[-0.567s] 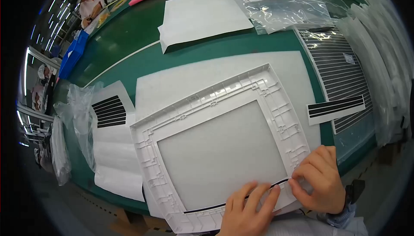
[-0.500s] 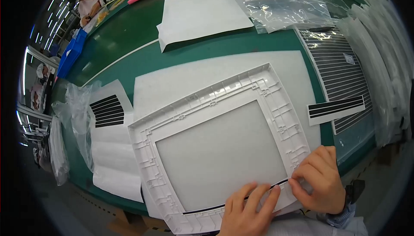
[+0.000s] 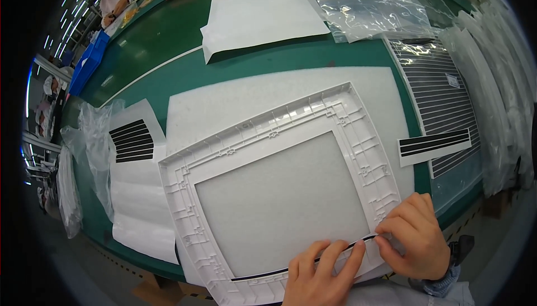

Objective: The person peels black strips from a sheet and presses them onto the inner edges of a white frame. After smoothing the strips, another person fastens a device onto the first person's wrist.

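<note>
Head view: black strip along the near side of the white frame, right end pinched

The left hand has its fingers spread and bent over the middle of the black strip, apparently pressing it; how firmly, I cannot tell. Just beside it, the right hand has thumb and forefinger closed on the strip's right end, near the frame's corner. Leftward from the left hand, the strip follows the edge of the opening. The frame stretches forward from both hands on a white pad. Beyond the right hand, a black-striped card overlaps a larger lined sheet.

The step in hand looks like lining up the strip, most of its length down and the right end not yet released. The next move seems to call for steady left fingers while the right fingertips settle that end straight, without stretching or twisting it.
</note>
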{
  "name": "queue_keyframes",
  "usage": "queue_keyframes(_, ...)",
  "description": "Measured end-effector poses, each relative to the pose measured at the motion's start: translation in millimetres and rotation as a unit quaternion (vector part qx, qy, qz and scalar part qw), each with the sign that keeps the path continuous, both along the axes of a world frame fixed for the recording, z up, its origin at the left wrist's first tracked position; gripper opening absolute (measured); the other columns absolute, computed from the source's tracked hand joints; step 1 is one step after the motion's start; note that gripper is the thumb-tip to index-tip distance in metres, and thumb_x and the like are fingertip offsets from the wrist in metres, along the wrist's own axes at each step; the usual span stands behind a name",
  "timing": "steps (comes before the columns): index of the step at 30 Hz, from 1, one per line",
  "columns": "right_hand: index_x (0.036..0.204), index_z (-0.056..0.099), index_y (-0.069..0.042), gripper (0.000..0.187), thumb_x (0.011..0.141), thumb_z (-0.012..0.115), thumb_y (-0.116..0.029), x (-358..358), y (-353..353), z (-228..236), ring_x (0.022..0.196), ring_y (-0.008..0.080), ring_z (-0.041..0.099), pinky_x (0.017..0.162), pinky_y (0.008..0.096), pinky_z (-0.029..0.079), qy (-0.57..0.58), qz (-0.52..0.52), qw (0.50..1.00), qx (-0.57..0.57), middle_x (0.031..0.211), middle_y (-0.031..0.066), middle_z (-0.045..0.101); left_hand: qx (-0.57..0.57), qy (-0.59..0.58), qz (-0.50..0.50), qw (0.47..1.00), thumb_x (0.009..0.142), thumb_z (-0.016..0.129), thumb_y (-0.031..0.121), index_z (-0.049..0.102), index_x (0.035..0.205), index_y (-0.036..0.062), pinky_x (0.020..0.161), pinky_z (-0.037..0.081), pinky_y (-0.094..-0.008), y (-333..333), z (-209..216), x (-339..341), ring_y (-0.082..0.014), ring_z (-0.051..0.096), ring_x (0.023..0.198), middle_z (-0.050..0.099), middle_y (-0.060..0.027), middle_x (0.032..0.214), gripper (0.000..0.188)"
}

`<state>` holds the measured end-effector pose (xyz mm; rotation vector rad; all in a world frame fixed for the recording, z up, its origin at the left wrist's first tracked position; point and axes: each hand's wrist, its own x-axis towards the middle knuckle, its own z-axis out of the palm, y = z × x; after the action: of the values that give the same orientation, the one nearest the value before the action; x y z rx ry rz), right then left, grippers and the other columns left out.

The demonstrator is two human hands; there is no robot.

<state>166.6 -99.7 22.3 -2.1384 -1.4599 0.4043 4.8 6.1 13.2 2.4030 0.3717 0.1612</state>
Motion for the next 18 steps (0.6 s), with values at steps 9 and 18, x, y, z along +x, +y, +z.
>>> queue_keyframes(9,0.079,0.063,-0.003,0.016,0.066,0.069,0.003,4,-6,-6,0.074,0.0252,0.051,0.065,0.0341,0.038,0.081,-0.030,0.995,0.052,0.078,0.0070,0.056,-0.003,0.023,-0.012,1.000,0.061,0.071,0.002,0.056,0.125,0.0140,0.089,0.034,-0.0449,1,8,7,-0.0336,0.041,0.110,0.046,-0.0127,0.116,0.067)
queue_keyframes(18,0.086,0.067,0.001,0.024,0.063,0.069,0.008,11,-20,-12,0.074,0.0253,0.055,0.063,0.0322,0.046,0.102,-0.033,0.987,0.119,0.080,0.0098,0.060,0.003,0.047,-0.006,0.999,0.063,0.075,0.007,0.057,0.125,0.0192,0.090,0.033,-0.0459,-6,12,13,-0.0352,0.040,0.109,0.045,-0.0142,0.116,0.066)
